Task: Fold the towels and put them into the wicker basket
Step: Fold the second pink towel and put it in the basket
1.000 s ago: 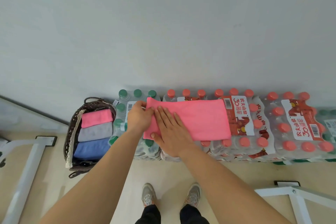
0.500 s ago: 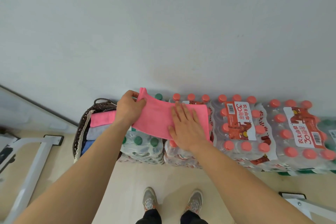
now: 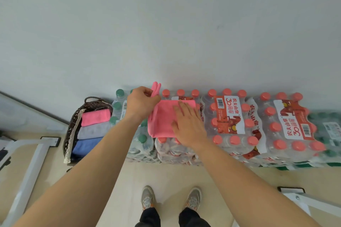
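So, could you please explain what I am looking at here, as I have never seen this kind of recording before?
There is no machine here: a person works with two bare hands, and the single picture comes from a camera worn on the head, looking forward and down, so the arms and shoes enter from below. The work surface is a row of shrink-wrapped bottle packs against a wall. On it lies a pink towel. The left hand has its grip on a lifted end of it, while the right hand presses flat on the rest. At the left, the wicker basket holds three folded towels.
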Demonstrator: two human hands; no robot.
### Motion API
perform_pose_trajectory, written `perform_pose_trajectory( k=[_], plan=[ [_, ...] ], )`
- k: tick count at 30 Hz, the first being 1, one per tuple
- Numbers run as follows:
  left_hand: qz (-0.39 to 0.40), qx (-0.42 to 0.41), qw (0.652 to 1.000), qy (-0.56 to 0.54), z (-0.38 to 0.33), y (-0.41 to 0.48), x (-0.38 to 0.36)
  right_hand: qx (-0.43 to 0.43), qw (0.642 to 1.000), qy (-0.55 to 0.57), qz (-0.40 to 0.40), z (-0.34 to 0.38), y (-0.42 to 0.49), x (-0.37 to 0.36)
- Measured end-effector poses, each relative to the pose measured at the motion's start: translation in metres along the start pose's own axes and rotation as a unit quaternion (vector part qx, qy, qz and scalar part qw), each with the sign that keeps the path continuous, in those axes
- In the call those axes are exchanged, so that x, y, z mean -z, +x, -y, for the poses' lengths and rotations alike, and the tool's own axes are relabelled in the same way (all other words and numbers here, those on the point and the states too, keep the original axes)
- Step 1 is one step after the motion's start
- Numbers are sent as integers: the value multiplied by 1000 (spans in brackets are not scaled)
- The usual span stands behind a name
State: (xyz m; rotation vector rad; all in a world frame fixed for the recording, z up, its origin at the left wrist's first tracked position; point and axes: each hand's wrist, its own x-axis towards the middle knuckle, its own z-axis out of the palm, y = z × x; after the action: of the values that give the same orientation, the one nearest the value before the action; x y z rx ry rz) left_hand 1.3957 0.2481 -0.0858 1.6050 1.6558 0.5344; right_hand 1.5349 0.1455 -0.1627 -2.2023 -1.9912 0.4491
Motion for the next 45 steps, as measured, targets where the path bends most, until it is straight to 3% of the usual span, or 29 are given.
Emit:
perform_pose_trajectory(
  k=[3,11,21,26,28,30,32,34,36,38,45],
  plan=[
    [11,-10,1000,9,-7,-4,-20,-21,999,-35,-22,-30,-16,5],
    [2,-66,990,127,-16,-15,-70,-41,998,-3,41,-58,-27,-8],
    [50,-90,979,174,-12,-22,-116,10,994,57,90,-87,-18,18],
    [115,-80,982,127,-9,-26,-120,-48,984,169,-2,-80,-18,27],
    [117,-72,989,50,-6,-27,-109,-46,989,115,-77,-69,-16,25],
    [46,-91,995,3,2,-28,-93,-24,992,51,-112,-54,-10,20],
    [-46,-157,985,63,17,-28,-81,-6,996,7,-91,-38,-4,14],
    [-72,-246,955,150,35,-23,-82,-7,999,-28,-44,-28,0,2],
    [-33,-302,925,230,53,-19,-90,-28,998,-53,-2,-28,-1,-9],
    [30,-305,904,298,69,-20,-97,-45,997,-61,17,-35,-7,-19],
    [86,-294,888,343,84,-22,-97,-29,997,-61,35,-45,-14,-20]
  ],
)
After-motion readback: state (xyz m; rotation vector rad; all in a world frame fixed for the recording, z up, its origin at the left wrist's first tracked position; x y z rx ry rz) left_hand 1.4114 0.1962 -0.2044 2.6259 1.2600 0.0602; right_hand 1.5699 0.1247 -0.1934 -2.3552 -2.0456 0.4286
